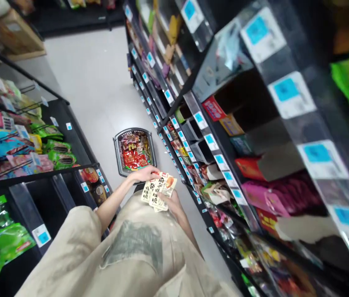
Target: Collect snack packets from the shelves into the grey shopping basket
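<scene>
Several cream-coloured snack packets (156,196) with black characters and a small food picture are fanned out in front of my body. My left hand (144,174) reaches over their upper edge, fingers closed on it. From the lower right, my right hand (172,201) grips the same packets, its thumb lying across the front one. Just beyond my hands, a dark shopping basket (117,153) stands on the floor, holding red and brown snack bags (134,156).
Tall shelves (214,161) with blue-and-white price tags run close along the right. On the left stand lower shelves (83,154) with hanging bags and green packs (58,152). A pale floor aisle (90,78) stretches ahead between them. A cardboard box (20,35) sits at the far left.
</scene>
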`<state>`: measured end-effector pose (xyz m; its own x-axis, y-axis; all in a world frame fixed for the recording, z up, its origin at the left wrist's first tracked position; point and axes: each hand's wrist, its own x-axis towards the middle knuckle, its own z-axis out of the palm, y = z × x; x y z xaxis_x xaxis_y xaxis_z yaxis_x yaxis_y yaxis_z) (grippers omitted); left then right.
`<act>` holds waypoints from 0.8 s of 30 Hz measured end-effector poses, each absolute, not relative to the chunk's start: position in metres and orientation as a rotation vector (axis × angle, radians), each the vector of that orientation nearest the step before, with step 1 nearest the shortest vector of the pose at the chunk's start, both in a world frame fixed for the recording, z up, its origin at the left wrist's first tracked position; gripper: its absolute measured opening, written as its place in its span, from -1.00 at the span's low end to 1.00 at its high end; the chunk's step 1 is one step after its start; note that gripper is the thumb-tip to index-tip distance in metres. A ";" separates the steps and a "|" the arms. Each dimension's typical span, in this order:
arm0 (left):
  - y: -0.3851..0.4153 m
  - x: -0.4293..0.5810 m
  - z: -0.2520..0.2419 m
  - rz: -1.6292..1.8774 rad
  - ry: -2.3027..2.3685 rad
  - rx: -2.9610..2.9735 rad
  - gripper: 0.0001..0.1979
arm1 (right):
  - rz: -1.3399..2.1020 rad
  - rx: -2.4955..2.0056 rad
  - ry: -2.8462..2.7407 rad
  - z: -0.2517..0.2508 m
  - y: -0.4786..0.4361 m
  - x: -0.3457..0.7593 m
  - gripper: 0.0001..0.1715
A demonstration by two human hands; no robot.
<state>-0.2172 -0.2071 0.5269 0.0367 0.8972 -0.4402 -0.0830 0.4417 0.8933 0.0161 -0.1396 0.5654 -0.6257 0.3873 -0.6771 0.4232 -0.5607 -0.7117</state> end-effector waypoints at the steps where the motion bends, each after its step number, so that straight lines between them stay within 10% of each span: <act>1: -0.206 -0.198 0.532 0.919 1.296 0.768 -0.51 | -2.435 1.407 1.384 0.574 -0.151 0.029 -0.38; 15: -0.288 0.005 0.582 1.158 1.097 0.247 0.06 | -3.149 2.203 0.675 0.601 -0.278 0.191 -0.38; 24: -0.299 -0.018 0.590 1.156 1.510 0.659 -0.64 | -3.257 2.389 0.466 0.600 -0.286 0.222 -0.40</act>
<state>-0.0180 -0.2989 0.5895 -0.2744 0.8698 -0.4100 -0.1687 0.3763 0.9110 0.2220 -0.2855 0.5996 -0.0494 0.7473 -0.6626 -0.5314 -0.5814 -0.6161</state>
